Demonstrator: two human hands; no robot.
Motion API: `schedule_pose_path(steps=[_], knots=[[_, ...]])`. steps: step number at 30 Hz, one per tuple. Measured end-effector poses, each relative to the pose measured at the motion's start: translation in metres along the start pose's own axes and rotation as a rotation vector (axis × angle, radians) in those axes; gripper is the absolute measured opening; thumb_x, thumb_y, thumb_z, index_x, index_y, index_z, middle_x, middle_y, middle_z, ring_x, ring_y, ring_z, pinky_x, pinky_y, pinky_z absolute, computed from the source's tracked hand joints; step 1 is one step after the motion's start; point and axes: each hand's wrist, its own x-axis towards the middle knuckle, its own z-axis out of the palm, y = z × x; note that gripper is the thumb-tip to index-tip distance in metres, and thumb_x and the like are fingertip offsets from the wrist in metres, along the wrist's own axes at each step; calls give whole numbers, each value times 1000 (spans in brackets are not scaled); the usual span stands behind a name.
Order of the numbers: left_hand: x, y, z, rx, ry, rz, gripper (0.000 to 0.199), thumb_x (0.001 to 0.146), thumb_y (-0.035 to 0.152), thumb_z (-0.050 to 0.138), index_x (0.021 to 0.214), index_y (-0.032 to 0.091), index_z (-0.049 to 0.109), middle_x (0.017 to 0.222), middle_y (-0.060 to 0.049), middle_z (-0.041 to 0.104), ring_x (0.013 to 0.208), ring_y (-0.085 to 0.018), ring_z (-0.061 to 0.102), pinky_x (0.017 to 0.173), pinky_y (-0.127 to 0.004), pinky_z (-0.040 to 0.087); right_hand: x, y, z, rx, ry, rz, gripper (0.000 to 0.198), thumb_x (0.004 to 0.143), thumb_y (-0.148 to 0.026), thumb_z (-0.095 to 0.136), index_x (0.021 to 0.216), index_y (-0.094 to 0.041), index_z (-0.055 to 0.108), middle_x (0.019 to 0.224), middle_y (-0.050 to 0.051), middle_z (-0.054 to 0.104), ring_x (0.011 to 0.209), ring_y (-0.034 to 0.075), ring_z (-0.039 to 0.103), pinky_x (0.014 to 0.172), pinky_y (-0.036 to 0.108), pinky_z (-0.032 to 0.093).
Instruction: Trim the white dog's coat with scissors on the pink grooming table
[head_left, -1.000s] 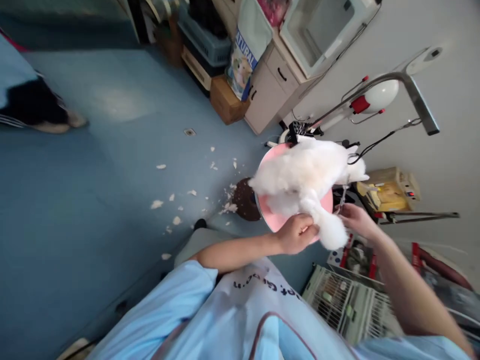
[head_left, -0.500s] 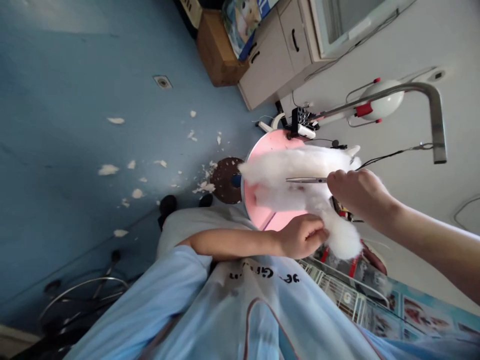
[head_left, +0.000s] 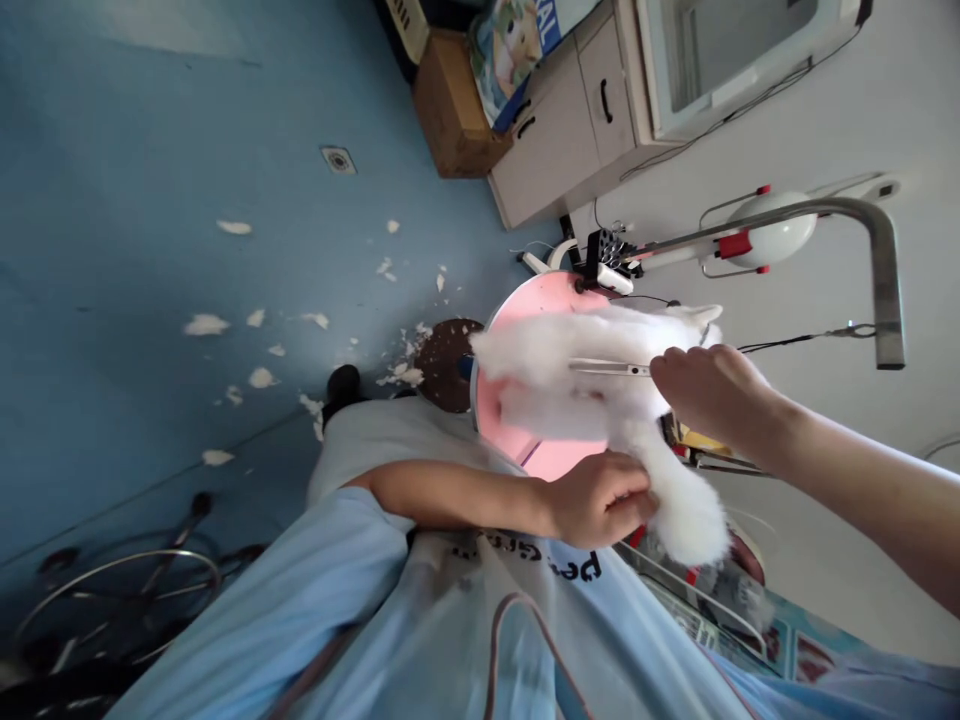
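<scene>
A white fluffy dog (head_left: 577, 345) stands on a round pink-topped grooming table (head_left: 525, 295); the view is turned sideways, with the floor at left. My right hand (head_left: 697, 385) is closed around the handles of long silver scissors (head_left: 609, 367), whose blades lie along the fur of the dog's hindquarters. The handle rings are hidden in my fingers. Lower down, my left hand (head_left: 604, 500) is closed against the dog's raised, bushy tail (head_left: 694, 515), pinching its fur. Toward the wall shows the dog's pointed ear (head_left: 705, 315).
A metal grooming arm (head_left: 889, 290) with a thin lead (head_left: 810, 338) reaches over the dog. Beside it are a white-and-red lamp (head_left: 776, 230) and a black tool holder (head_left: 600, 255). Fur clumps (head_left: 206, 325) litter the blue floor. A cardboard box (head_left: 457, 110) stands by the cabinet (head_left: 551, 130).
The camera view has shifted slightly. My left hand and the tail sit a little lower in the picture. The scissors stay at the dog's hindquarters, nearly in the same spot.
</scene>
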Motion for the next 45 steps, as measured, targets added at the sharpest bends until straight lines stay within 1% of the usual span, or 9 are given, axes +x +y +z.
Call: schedule_pose_path(steps=[6,10,15,19,24,27,37,41,45], knots=[[2,3,-8,-24,-76,-60,35,95,29,45,64,20,31,64,-2,45,68,-14,41,70,-29,35,10,10,-4,62,-43,5,17,85,-22,62,95,-10,69,95,18,70,92,34,72,71,37,49],[3,2,-13,-65,-80,-36,35,96,30,44,64,20,32,63,-2,44,67,-14,40,69,-29,35,18,18,-7,89,-129,3,19,84,-7,54,96,-11,68,94,17,71,90,30,73,64,32,45],[6,1,-19,-63,-133,-58,35,95,28,47,65,20,31,62,-1,43,66,-13,39,70,-29,35,25,24,-16,106,-143,-36,26,86,-30,64,101,-9,67,99,18,69,95,34,71,72,37,48],[10,-1,-22,-89,-143,-57,34,94,28,44,64,20,30,62,0,40,65,-13,36,69,-29,32,28,25,-16,78,-164,-57,18,83,-11,59,99,-11,67,96,15,70,88,29,73,64,31,45],[16,-9,-26,-95,-188,-155,34,93,30,44,64,19,31,64,-1,40,65,-12,36,67,-29,29,30,27,-3,107,-76,-50,23,84,-27,63,100,-11,68,99,18,70,93,32,70,74,36,47],[21,-17,-29,-59,-193,-198,33,92,26,45,64,19,30,64,-1,39,66,-13,36,67,-29,27,32,32,6,128,-102,7,17,84,-16,59,98,-11,67,95,17,71,87,29,71,71,34,45],[43,-27,-23,-119,-278,16,37,94,27,42,62,23,24,56,1,34,58,-13,32,63,-32,29,30,37,11,231,-255,-9,22,86,-7,52,100,-11,68,94,16,71,87,31,73,61,32,42],[46,-31,-20,-136,-291,78,37,94,26,41,62,24,23,55,1,35,57,-14,34,63,-32,30,32,28,20,235,-116,-43,22,84,-24,64,99,-10,69,98,19,70,93,31,71,73,35,46],[46,-32,-19,-150,-298,80,36,94,25,42,63,24,24,55,1,36,58,-14,34,63,-32,31,32,21,28,223,-96,-1,16,86,-12,55,95,-10,69,87,17,70,80,26,70,66,31,40]])
